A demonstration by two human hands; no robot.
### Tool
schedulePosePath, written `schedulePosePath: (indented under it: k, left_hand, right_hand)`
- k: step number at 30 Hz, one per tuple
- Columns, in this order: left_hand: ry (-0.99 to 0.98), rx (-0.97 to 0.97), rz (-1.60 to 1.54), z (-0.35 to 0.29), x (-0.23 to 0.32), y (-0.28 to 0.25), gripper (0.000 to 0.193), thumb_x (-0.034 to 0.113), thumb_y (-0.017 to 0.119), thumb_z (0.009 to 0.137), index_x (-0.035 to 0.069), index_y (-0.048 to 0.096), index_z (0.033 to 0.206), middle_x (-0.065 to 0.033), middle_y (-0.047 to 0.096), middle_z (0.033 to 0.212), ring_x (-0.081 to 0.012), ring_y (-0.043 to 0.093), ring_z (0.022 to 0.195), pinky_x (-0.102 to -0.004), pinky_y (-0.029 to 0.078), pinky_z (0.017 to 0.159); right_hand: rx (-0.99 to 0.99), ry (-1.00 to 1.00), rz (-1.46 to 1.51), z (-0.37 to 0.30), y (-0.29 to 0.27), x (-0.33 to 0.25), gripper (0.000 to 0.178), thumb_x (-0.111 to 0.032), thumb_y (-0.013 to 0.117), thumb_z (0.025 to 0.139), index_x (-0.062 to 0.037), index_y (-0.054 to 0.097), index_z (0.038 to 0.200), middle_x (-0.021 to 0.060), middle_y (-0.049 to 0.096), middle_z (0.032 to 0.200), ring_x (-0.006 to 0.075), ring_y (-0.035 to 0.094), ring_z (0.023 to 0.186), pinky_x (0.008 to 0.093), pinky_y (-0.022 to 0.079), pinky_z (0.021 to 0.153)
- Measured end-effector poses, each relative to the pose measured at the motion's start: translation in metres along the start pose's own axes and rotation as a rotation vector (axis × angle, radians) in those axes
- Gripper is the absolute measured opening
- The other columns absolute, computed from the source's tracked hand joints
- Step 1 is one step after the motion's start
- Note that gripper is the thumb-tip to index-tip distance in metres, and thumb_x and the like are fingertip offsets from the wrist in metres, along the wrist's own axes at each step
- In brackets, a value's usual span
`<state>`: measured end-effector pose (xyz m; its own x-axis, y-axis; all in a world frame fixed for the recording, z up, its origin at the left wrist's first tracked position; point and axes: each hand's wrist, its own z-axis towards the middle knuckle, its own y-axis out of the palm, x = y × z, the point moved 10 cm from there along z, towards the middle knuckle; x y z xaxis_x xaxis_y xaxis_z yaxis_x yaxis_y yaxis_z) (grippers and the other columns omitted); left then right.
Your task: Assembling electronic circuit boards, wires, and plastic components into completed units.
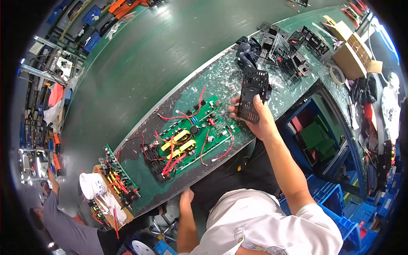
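Observation:
My right hand (262, 120) is closed on a black slotted plastic panel (253, 87) and holds it up over the bench, thumb across its face. To its left on the bench lies a green circuit board (203, 146) with yellow-wrapped coils, red wires and small components. Black cables bunch at the board's left end. Down at the bench's near edge is my left hand (187, 196); its fingers are hidden, so its grip does not show.
Several black plastic housings (282, 49) and a black bag (248, 52) crowd the bench's far end, near a cardboard box (352, 55) and a tape roll (337, 75). At left, a white tub (92, 185) stands by more boards (117, 178). Another person (74, 225) works beyond.

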<state>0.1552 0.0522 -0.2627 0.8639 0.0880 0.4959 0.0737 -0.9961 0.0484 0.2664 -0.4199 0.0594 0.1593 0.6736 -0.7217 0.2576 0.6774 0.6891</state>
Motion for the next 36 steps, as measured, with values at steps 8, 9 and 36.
schedulePosePath:
  k: [8,9,36]
  left_hand:
    - [-0.160,-0.007,-0.383,0.039,-0.028,-0.010,0.047,0.035,0.057,0.099,0.006,0.055,0.136,-0.0120,0.056,0.140,-0.0304,0.053,0.128,-0.0504,0.040,0.113]
    - [-0.128,-0.015,-0.344,0.037,-0.025,-0.009,0.048,0.035,0.058,0.099,0.006,0.055,0.136,-0.0121,0.056,0.140,-0.0304,0.053,0.127,-0.0502,0.041,0.113]
    - [0.814,-0.880,1.258,-0.309,0.193,0.242,0.047,0.023,0.075,0.087,0.002,0.062,0.127,-0.0190,0.066,0.122,-0.0344,0.065,0.110,-0.0393,0.051,0.096]
  right_hand:
    - [-0.018,0.023,0.050,0.000,-0.004,0.005,0.068,-0.057,0.051,0.098,0.0009,0.047,0.133,0.0180,0.063,0.119,0.0285,0.067,0.105,0.0405,0.057,0.089]
    - [-0.016,0.024,0.058,-0.001,-0.005,0.004,0.066,-0.056,0.050,0.099,-0.0006,0.047,0.134,0.0185,0.063,0.119,0.0288,0.068,0.105,0.0407,0.057,0.089]
    - [0.025,0.081,-0.185,0.004,0.010,-0.005,0.050,-0.045,0.049,0.104,-0.0080,0.046,0.137,0.0155,0.063,0.118,0.0280,0.067,0.106,0.0394,0.056,0.090]
